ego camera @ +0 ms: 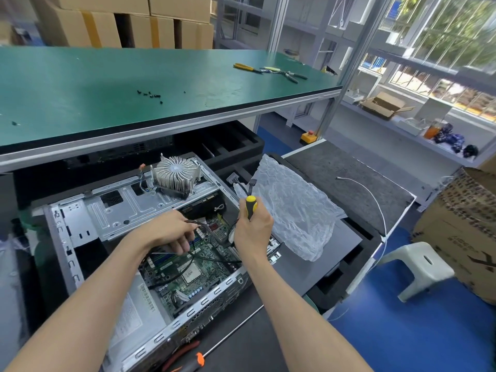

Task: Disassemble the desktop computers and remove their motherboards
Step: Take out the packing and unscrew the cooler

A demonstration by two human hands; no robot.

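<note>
An open silver desktop case (88, 218) lies on the lower bench with its green motherboard (193, 272) exposed. A round finned heatsink (175, 174) rests on the case's far frame. My left hand (171, 232) holds a bundle of black cables above the board. My right hand (253, 229) grips a yellow-and-black screwdriver (251, 204) upright, its tip hidden behind the hand over the board's right side.
A green bench top (134, 84) above carries several loose black screws (151, 94) and pliers (268, 69). Bubble wrap (292, 208) lies right of the case. An orange-handled tool (188, 358) sits at the near edge. A white stool (421, 267) and cardboard boxes (464, 237) stand at right.
</note>
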